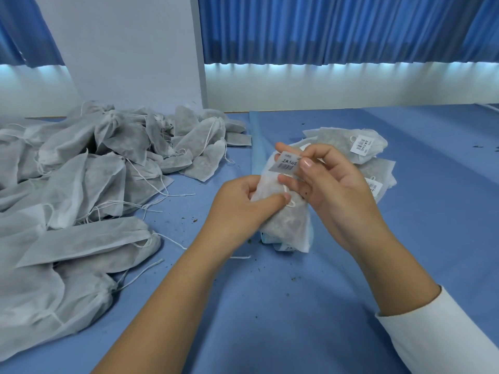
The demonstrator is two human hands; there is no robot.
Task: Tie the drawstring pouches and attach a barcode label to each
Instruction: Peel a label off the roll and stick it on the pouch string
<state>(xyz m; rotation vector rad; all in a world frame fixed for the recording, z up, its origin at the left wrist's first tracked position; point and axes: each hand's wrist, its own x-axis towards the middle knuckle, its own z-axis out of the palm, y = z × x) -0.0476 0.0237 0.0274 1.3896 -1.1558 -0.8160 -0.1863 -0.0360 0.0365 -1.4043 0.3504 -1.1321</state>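
Note:
I hold a white fabric drawstring pouch (286, 222) upright over the blue table. My left hand (243, 209) grips its middle, thumb across the tied cord. My right hand (332, 184) pinches a white barcode label (286, 165) at the pouch's top, thumb and fingers curled round its edge. Behind my right hand lies a small stack of labelled pouches (359, 147), each with a barcode sticker showing.
A big heap of unlabelled grey-white pouches (81, 184) with loose cords covers the left of the table. A light blue strip of label backing (256, 141) lies under the held pouch. Dark crumbs dot the blue tablecloth (297, 306). Blue curtains hang behind.

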